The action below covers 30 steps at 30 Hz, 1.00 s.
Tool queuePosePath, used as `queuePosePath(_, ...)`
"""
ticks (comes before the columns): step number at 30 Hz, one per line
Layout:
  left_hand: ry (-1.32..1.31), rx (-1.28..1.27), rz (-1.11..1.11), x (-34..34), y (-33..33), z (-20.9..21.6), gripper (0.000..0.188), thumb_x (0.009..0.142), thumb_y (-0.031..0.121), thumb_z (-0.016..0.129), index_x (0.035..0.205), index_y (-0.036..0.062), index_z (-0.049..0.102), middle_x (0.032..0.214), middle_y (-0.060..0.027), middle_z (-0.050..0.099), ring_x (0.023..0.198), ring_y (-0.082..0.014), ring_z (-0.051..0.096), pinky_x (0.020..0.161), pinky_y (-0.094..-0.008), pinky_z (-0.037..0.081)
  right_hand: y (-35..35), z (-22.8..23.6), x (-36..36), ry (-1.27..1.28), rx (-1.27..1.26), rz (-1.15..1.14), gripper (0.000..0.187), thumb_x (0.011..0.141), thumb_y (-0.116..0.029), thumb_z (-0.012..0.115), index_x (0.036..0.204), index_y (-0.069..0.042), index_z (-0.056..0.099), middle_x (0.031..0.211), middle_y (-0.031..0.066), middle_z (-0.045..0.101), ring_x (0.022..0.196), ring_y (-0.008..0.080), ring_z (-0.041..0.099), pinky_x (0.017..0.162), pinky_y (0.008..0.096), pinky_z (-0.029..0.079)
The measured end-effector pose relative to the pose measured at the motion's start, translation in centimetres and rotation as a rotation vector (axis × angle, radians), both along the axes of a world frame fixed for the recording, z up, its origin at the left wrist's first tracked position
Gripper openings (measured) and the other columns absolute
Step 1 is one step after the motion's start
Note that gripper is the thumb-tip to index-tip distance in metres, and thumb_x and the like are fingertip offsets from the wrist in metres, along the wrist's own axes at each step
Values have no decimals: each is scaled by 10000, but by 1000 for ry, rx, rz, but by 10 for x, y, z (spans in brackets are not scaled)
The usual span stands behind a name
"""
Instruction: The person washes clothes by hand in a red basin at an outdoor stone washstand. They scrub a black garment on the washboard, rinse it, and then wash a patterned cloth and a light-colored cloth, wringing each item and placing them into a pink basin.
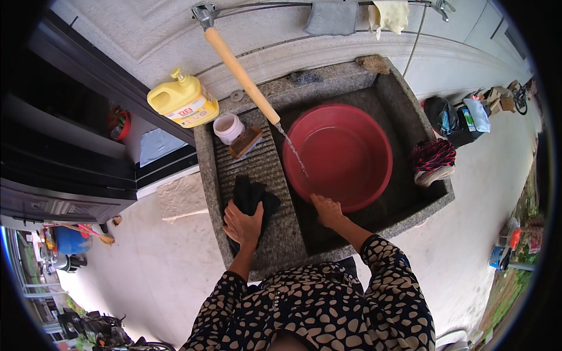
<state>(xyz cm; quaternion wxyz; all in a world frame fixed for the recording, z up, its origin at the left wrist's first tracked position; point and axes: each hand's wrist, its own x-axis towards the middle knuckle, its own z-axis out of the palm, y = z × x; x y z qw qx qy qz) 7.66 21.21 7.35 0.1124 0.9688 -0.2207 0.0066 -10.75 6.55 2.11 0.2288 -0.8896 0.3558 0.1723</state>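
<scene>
My left hand (241, 225) is closed on a crumpled black cloth (249, 193), pressing it against the ribbed stone washboard (282, 219) on the left of the sink. At the near edge of a round red basin (374, 167), my right hand (326, 210) grips the rim, its fingertips partly hidden. The basin sits in the sink's deep part. Water streams into it from a long tan tube (243, 76) fixed to a metal tap (204, 16). A wooden scrub brush (246, 142) leans by a small whitish tub (228, 128) farther up the washboard.
A yellow pump jug (182, 100) stands at the sink's (404, 99) far left corner. A dark red and black mesh bundle (432, 155) hangs over its right wall. Cloths (332, 17) hang on a rail behind. A dark door frame (99, 76) rises at left.
</scene>
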Motion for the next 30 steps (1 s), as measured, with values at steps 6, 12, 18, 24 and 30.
queuePosePath(6,-6,-1,18,0,-1,-6,777,719,547,682,1245,45,410,1167,-140,488,1075,-330,476,840,-495,371,1,-6,-16,-103,-56,76,459,749,-79,636,1147,-118,411,1064,70,578,989,280,606,751,501,477)
queuePosePath(12,-16,-10,14,0,-1,-5,770,723,545,681,1243,47,406,1165,-138,484,1087,-334,466,857,-505,362,-1,-4,-15,-114,-126,135,365,758,-88,631,1067,-107,438,1014,61,605,936,267,632,711,469,495)
queuePosePath(18,7,16,32,-1,-3,-3,780,730,549,674,1261,47,400,1191,-139,473,1106,-335,452,882,-511,349,0,-9,-18,-107,-175,161,373,749,-110,650,1063,-110,449,988,60,612,917,262,641,712,457,494)
queuePosePath(24,16,33,42,-2,-2,-1,797,728,559,671,1274,46,400,1198,-137,475,1103,-332,460,874,-507,359,1,-10,-22,-69,-168,183,373,756,-115,642,1077,-111,452,985,56,615,917,264,641,719,462,490)
queuePosePath(30,16,49,48,0,-1,-3,806,723,575,664,1277,50,406,1221,-139,473,1111,-328,461,870,-497,367,-1,-10,-26,-124,-133,175,329,785,-109,593,1084,-106,457,1014,73,619,923,279,639,721,471,487)
